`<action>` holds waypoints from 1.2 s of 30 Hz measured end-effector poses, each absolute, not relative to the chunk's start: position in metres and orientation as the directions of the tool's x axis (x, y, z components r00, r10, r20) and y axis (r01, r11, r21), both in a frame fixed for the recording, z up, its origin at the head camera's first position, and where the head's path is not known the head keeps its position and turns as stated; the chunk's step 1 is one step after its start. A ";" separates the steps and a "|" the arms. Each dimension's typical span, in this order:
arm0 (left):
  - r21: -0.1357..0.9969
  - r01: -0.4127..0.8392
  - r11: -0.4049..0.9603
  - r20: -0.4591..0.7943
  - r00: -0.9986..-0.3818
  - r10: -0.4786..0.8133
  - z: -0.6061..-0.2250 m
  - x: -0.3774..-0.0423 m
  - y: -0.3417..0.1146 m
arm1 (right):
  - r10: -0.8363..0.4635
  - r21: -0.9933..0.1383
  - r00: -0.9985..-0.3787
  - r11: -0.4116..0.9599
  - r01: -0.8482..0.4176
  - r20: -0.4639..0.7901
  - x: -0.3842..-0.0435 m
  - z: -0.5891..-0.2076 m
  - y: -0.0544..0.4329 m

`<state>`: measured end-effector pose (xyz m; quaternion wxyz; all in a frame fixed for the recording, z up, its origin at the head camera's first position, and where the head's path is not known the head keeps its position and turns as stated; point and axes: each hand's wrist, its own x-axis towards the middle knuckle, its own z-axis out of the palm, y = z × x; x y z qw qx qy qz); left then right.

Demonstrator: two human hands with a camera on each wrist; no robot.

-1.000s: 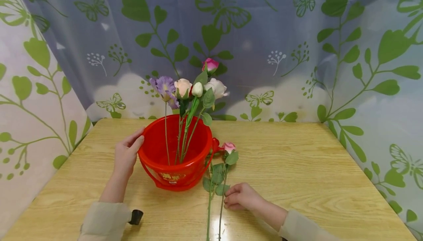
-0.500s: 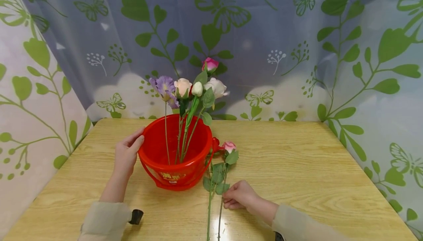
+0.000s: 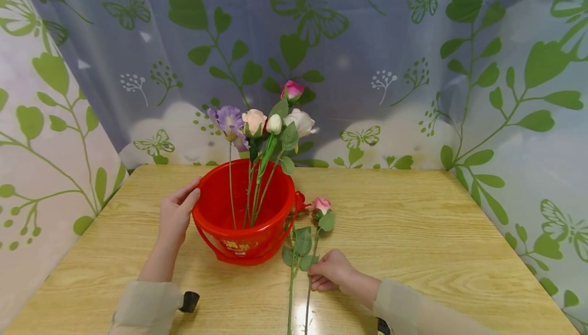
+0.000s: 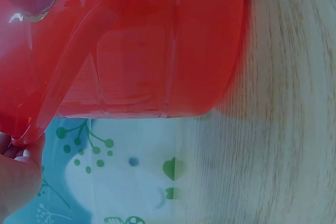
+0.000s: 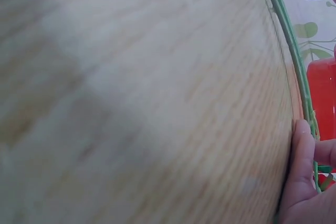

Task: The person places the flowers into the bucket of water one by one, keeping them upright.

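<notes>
A person's left hand [image 3: 175,213] rests with relaxed fingers against the rim of a red bucket [image 3: 245,233] holding a cluster of flowers [image 3: 262,120], while the right hand [image 3: 333,271] pinches the stem of a pink rose [image 3: 320,205] just right of the bucket, its bloom raised slightly off the wooden surface [image 3: 413,233]. A second green stem [image 3: 291,289] lies alongside on the surface. A leaf-and-butterfly curtain [image 3: 413,69] hangs behind.
</notes>
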<state>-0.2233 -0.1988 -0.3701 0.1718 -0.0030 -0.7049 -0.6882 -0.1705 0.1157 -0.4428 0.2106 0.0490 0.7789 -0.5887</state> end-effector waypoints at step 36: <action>0.966 0.259 0.011 0.254 -0.938 -0.237 -0.373 -0.225 -0.200 | -0.167 -0.972 -0.959 0.085 0.217 -0.229 -0.173 -0.413 0.149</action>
